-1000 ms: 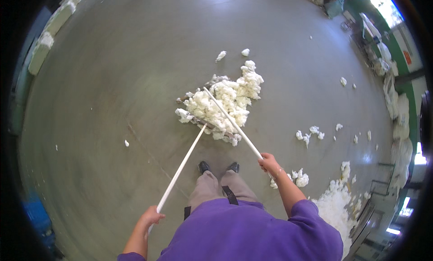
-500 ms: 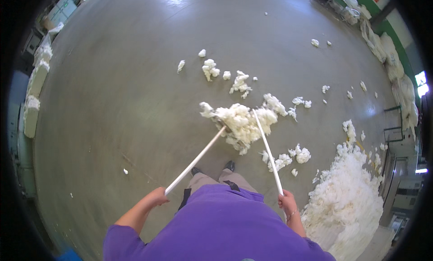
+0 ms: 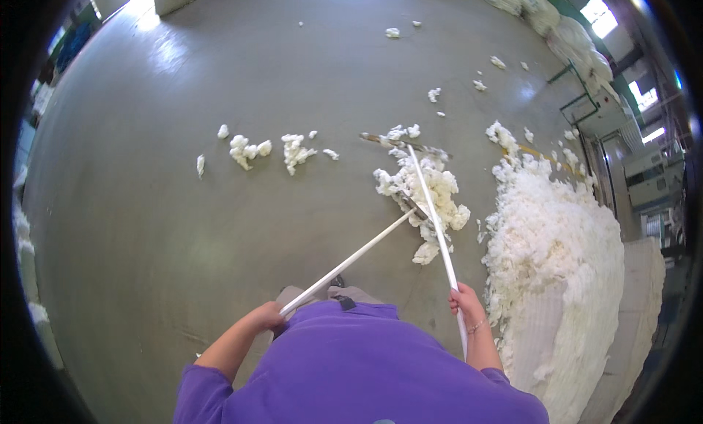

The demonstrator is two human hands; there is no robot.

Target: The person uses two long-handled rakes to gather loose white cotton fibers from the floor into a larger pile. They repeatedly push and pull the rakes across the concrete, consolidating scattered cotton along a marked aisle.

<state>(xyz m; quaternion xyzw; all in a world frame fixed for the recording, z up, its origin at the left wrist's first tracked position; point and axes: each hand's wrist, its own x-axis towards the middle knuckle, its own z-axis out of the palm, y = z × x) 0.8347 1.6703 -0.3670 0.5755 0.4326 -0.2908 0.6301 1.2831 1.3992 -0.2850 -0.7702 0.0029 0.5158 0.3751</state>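
Note:
My left hand [image 3: 266, 318] is closed round the end of a white pole [image 3: 348, 263]. This pole slants to the right into a heap of loose white cotton-like fibre [image 3: 443, 193], where a dark narrow head partly shows and the rest is hidden. In my right hand [image 3: 467, 305] is the white handle [image 3: 439, 237] of a wide broom. Its long thin brown head [image 3: 377, 138] lies across the floor at the far side of the heap, with tufts on and against it. Both tools straddle the heap, and the right handle crosses over the left pole's tip.
A large pile of white fibre [image 3: 549, 255] spreads on the right, beside a pale block [image 3: 637, 307]. Small tufts [image 3: 295, 153] lie farther off on the grey floor. Bulging white sacks [image 3: 578, 47], a green rail [image 3: 586, 109] and machines [image 3: 648, 179] line the right side.
I have turned and moved rightward, nearer the large pile. The broom head has shifted to the heap's far side, and the heap sits farther right in view. Both hands keep their hold.

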